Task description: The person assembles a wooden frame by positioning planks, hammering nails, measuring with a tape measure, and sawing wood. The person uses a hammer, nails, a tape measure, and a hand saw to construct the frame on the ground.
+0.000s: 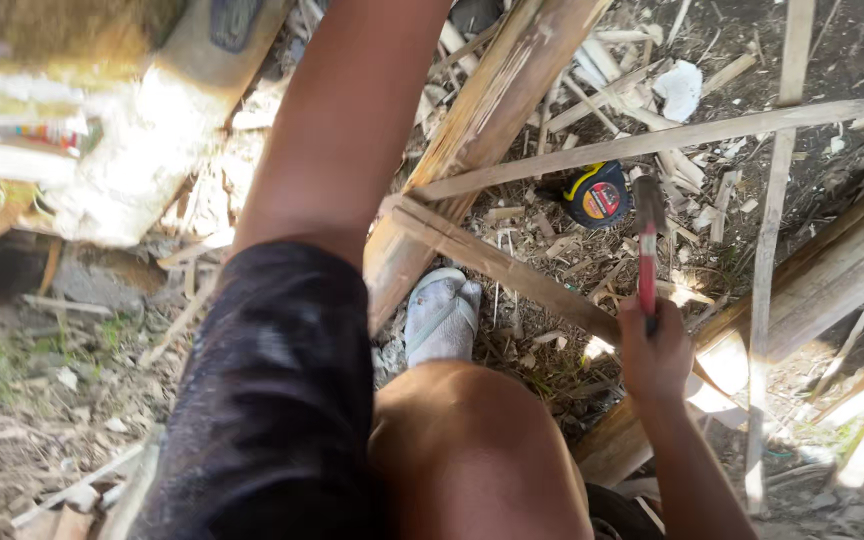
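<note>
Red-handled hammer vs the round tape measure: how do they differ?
The red-handled hammer is long and slim, while the round black-and-yellow tape measure is compact and disc-shaped. The hammer is gripped in the right hand and raised; the tape measure lies loose on the wood scraps, untouched. Both sit near the thin bamboo slats.

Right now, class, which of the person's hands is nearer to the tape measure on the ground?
Right. The right hand grips a red-handled hammer just below the tape measure. The left hand is out of view, its arm reaching up past the frame's top.
</note>
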